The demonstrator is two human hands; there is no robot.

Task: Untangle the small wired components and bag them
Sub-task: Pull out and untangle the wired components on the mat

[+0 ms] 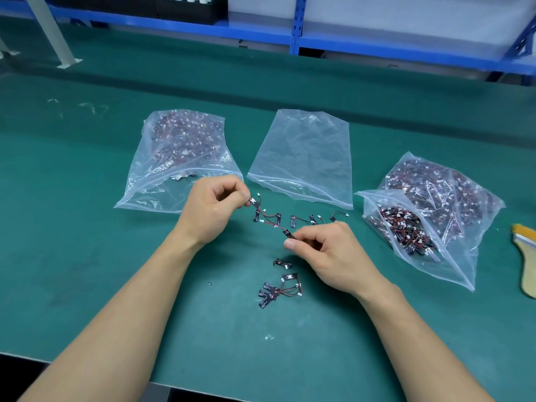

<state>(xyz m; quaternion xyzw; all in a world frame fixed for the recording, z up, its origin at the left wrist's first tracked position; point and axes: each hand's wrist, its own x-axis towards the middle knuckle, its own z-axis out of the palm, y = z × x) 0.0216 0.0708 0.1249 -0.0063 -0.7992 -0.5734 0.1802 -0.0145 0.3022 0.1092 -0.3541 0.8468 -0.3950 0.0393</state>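
Left hand point(211, 207) and right hand point(330, 256) pinch tangled black, red-wired components point(268, 217).

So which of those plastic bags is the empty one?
The middle bag, lying flat and see-through. The left bag, the far-right bag and the smaller bag overlapping it all hold dark wired components.

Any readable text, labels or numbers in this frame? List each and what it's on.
Nothing legible anywhere.
Black components nearest the person: rows of white print, too small to read.
Tangled components pinched by left hand and right hand: no readable marking.
Plastic bags, brush: no print visible.
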